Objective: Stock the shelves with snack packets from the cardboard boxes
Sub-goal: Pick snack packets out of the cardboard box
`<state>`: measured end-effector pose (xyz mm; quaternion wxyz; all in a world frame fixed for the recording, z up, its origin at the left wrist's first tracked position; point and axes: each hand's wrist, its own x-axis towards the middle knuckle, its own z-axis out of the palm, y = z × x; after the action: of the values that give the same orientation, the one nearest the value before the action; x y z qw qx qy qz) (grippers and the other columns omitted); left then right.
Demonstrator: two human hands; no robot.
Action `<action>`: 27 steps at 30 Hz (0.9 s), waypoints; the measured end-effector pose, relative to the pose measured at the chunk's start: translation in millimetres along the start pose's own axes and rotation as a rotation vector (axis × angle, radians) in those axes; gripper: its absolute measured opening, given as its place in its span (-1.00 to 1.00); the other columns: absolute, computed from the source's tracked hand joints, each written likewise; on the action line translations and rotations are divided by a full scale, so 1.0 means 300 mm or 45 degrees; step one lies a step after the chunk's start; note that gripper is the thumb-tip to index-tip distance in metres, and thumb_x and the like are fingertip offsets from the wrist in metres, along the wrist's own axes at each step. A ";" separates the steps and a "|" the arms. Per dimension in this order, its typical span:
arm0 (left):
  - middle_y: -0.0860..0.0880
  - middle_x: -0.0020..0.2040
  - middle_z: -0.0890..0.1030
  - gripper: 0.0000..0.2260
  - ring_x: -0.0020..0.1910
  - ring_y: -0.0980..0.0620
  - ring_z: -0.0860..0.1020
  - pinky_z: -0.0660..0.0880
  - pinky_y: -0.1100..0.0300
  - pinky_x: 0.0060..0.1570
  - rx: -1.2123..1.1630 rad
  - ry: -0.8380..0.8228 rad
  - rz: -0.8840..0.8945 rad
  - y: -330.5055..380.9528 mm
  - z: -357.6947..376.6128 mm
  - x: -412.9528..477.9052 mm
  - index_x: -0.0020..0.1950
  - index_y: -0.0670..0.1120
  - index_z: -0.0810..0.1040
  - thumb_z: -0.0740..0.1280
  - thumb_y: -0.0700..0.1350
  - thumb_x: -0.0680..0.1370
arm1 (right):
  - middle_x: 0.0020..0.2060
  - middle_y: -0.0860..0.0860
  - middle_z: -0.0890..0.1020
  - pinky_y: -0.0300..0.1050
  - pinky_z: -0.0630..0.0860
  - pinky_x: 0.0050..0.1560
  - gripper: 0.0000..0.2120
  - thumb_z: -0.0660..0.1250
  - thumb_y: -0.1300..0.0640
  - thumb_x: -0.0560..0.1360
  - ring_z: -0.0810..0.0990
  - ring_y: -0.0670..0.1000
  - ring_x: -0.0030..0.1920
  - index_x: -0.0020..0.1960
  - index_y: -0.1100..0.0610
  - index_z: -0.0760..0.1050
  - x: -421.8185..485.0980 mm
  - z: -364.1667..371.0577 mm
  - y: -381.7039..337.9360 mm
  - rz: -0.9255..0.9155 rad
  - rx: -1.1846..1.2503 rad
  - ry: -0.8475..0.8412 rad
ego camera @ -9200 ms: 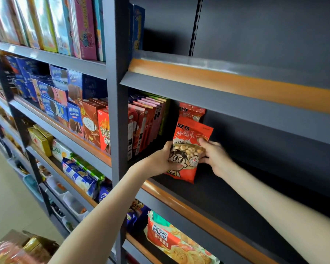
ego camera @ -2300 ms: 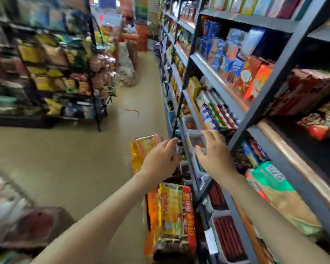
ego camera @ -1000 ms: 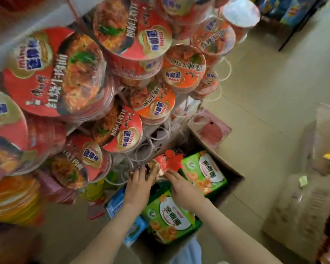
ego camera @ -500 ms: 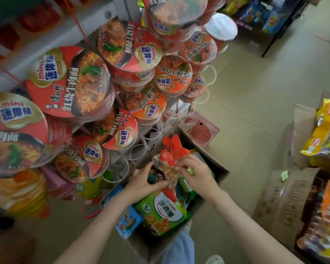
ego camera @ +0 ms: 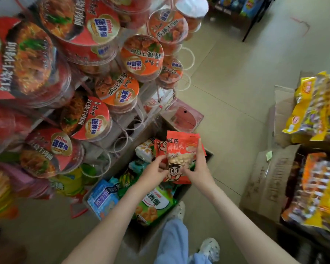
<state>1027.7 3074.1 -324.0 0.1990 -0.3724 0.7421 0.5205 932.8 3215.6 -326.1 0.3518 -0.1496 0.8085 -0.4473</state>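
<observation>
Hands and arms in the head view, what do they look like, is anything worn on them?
The left hand and right hand are bare: no gloves, rings or watch show. The left arm and right arm are bare too, with no sleeve in view up to the frame edge. Below them are light blue trousers and white shoes.

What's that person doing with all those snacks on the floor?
A person stands over an open cardboard box on the floor, packed with snack packets. Both hands hold one red packet with a cartoon face above the box: the left hand pinches its left edge, the right hand grips its right side. It is not on a shelf yet. A rack of mini noodle cups stands at the left.
</observation>
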 end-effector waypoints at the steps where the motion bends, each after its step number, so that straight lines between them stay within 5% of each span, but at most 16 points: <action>1: -0.01 0.19 0.51 -0.55 0.05 0.07 0.51 0.45 0.27 -0.07 0.071 0.012 0.045 0.006 0.005 -0.001 0.46 0.08 0.30 0.26 -0.18 0.60 | 0.53 -0.10 0.04 -0.18 0.09 0.49 0.07 0.49 0.25 0.39 0.06 -0.18 0.50 0.56 -0.03 -0.24 -0.002 0.014 0.010 0.030 -0.035 0.030; 5: -0.02 0.28 0.33 -0.51 0.30 0.02 0.31 0.29 0.18 0.29 0.345 0.006 0.207 0.015 0.013 0.011 0.49 0.15 0.28 0.17 -0.25 0.62 | 0.56 -0.02 -0.20 -0.02 0.02 0.48 0.15 0.55 0.02 0.35 -0.15 0.01 0.54 0.55 -0.08 -0.29 -0.006 0.086 0.031 0.125 -0.078 -0.032; 10: -0.08 0.42 0.21 -0.48 0.40 -0.10 0.16 0.17 -0.02 0.42 0.720 0.180 0.484 0.033 0.008 0.040 0.46 0.10 0.35 0.22 -0.29 0.55 | 0.55 0.01 -0.14 0.10 0.09 0.43 0.02 0.45 0.08 0.40 0.01 0.17 0.51 0.55 -0.07 -0.24 0.010 0.142 0.038 0.223 -0.204 0.126; 15: -0.15 0.57 0.00 -0.31 0.55 -0.11 -0.08 -0.22 -0.03 0.48 1.175 0.141 0.502 0.038 -0.010 0.145 0.59 0.01 -0.08 0.26 -0.07 0.57 | 0.54 0.01 -0.04 0.05 -0.01 0.45 -0.06 0.38 0.22 0.41 -0.02 0.12 0.51 0.55 -0.13 -0.16 0.005 0.121 0.031 0.162 -0.069 0.244; 18: -0.19 0.46 0.23 -0.20 0.47 -0.16 0.17 -0.06 -0.05 0.48 1.346 0.175 0.416 0.047 -0.004 0.178 0.57 -0.08 -0.10 0.32 0.09 0.53 | 0.54 -0.02 -0.05 -0.01 -0.02 0.45 -0.11 0.34 0.29 0.44 -0.04 0.07 0.52 0.54 -0.16 -0.09 -0.006 0.068 0.031 0.118 -0.079 0.286; 21: -0.25 0.40 0.24 -0.16 0.36 -0.23 0.32 0.17 -0.05 0.40 1.282 0.189 0.264 0.070 0.011 0.173 0.56 -0.14 -0.09 0.32 0.19 0.51 | 0.55 -0.05 -0.05 -0.16 -0.04 0.37 -0.16 0.32 0.30 0.46 0.01 0.02 0.48 0.55 -0.14 -0.02 -0.024 0.003 0.028 0.110 -0.152 0.317; 27: -0.19 0.32 0.25 -0.23 0.20 -0.26 0.43 0.38 -0.01 0.16 0.699 0.143 0.092 0.151 -0.001 0.097 0.54 0.08 -0.07 0.35 0.10 0.50 | 0.54 -0.02 -0.04 -0.20 -0.06 0.37 -0.21 0.33 0.30 0.48 0.02 0.02 0.47 0.51 -0.18 0.02 -0.101 -0.156 -0.028 0.018 -0.197 0.469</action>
<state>974.6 3072.1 -315.7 0.2324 -0.3062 0.8780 0.2854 920.6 3256.7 -289.5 0.1885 -0.0862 0.8921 -0.4014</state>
